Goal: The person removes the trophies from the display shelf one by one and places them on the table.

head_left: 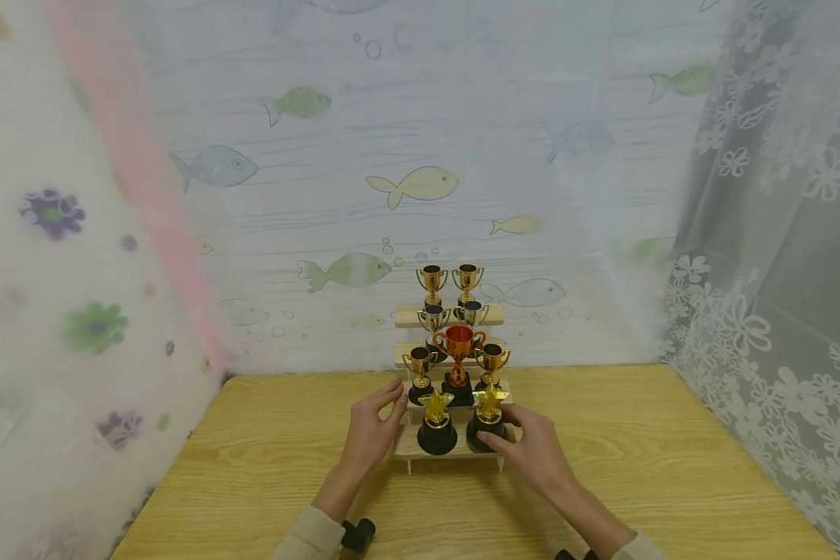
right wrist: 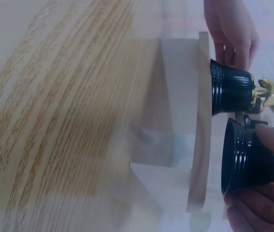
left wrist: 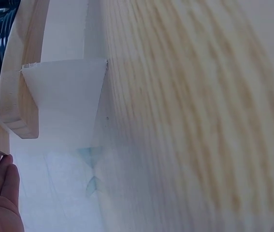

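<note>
My right hand [head_left: 537, 449] grips the black base of a gold star trophy [head_left: 489, 416] at the right of the lowest step. In the right wrist view, a narrow gap shows between that black base [right wrist: 248, 157] and the step's wooden board [right wrist: 202, 125]. A matching star trophy [head_left: 437, 424] stands upright at the left of the same step. My left hand [head_left: 372, 426] is beside the left end of the stepped wooden stand [head_left: 455, 453], fingers extended. The left wrist view has its fingertips [left wrist: 8, 162] right at the end of a step.
Higher steps hold a red-orange cup trophy [head_left: 458, 346] in the middle, gold cup trophies [head_left: 420, 362] beside it, and silver ones [head_left: 434, 315] and more gold ones [head_left: 467, 276] behind. The stand is on a wood-grain table [head_left: 287, 443]. A fish-print curtain [head_left: 336, 194] hangs behind.
</note>
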`<state>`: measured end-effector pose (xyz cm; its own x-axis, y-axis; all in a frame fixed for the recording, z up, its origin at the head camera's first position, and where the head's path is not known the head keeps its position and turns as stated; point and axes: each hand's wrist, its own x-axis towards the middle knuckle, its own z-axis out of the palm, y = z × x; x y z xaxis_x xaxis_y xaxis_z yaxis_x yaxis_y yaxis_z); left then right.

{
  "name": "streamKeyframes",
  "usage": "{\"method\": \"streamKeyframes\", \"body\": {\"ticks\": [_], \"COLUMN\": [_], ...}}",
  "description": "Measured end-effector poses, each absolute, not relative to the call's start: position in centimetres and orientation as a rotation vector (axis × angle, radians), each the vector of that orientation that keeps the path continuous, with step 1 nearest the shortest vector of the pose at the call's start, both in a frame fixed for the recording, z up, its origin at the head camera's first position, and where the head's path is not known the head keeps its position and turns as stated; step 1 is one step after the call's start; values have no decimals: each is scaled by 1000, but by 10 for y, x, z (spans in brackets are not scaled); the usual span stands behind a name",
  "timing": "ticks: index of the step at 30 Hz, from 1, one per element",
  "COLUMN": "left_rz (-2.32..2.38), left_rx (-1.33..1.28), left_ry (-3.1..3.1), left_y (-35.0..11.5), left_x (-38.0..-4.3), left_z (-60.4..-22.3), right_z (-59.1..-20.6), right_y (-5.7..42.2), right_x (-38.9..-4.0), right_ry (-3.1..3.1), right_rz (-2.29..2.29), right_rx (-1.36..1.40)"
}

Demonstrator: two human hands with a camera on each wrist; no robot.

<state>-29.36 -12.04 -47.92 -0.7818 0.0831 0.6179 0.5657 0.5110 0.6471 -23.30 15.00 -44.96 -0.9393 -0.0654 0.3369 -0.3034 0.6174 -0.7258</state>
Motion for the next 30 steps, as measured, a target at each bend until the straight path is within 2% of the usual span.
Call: {"method": "streamKeyframes", "body": {"ticks": [30], "left_rz": [-1258], "left_rx": [-513], "left_ry": [-2238], "left_y": [-121], "left_x": [-295], "left_z": [-480], "right_z": [-441], "right_y": [162], "right_x": [-231], "right_ry": [-2531], "right_rz": [1191], "right_rx": [321]}}
